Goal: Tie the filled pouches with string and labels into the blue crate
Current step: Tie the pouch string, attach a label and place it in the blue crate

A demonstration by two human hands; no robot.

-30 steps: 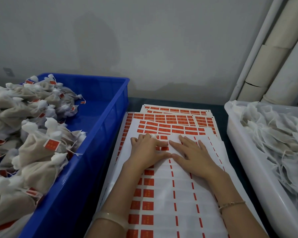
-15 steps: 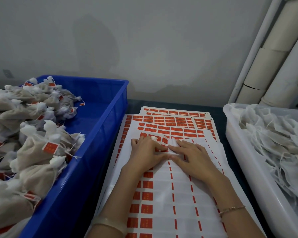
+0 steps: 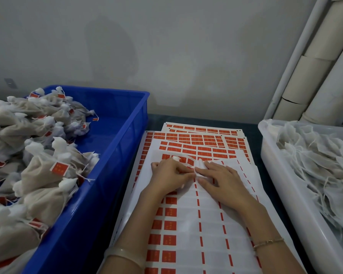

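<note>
Stacked label sheets with red labels lie on the table in front of me. Both hands meet on the top sheet, where a small raised fold of white paper stands up. My left hand has curled fingers, and its thumb and forefinger pinch this fold from the left. My right hand lies on the sheet with fairly straight fingers, forefinger and thumb touching the fold from the right. The blue crate on the left holds several filled, tied pouches with red labels.
A white tub on the right is full of limp white pouches with strings. White pipes run up the wall at the back right. Dark table surface shows between the sheets and the tub.
Both hands shifted slightly up the sheet. The left fingers curled in and a small white fold of paper rose between the two hands where the sheet lay flat before.
</note>
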